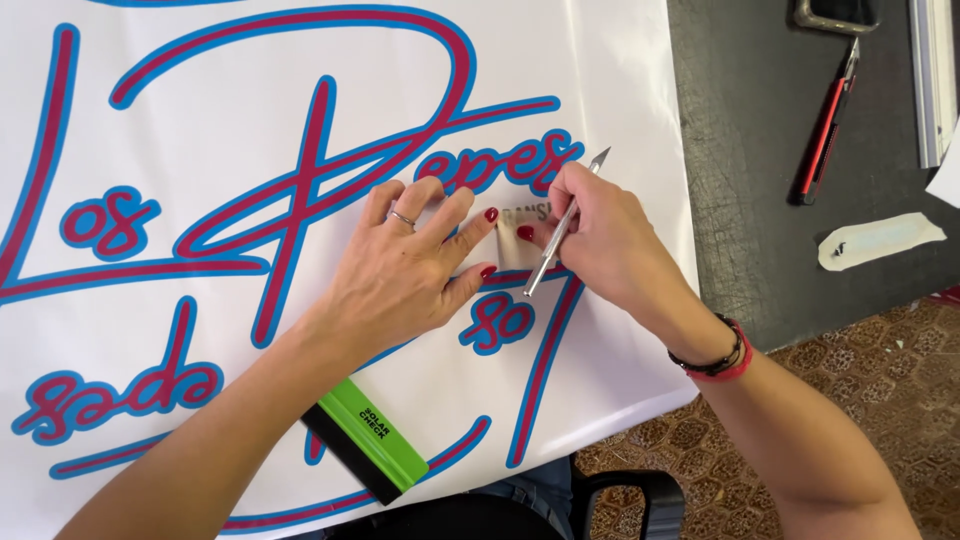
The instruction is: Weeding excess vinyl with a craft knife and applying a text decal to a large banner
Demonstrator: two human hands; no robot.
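Note:
A large white vinyl sheet (620,90) with blue-and-magenta script lettering covers the table. My left hand (400,265) lies flat on it, fingers spread, fingertips pressing beside a small beige piece of tape (518,240). My right hand (590,235) grips a slim silver craft knife (562,228) like a pen, blade tip pointing up and away, while its thumb and forefinger pinch the tape's right edge. The two hands nearly touch over the tape.
A green-and-black squeegee (365,440) lies on the sheet under my left forearm. On the dark cutting mat (760,200) to the right lie a red utility knife (828,125), a metal ruler (932,80) and a peeled scrap (880,240). A black chair (640,500) stands below.

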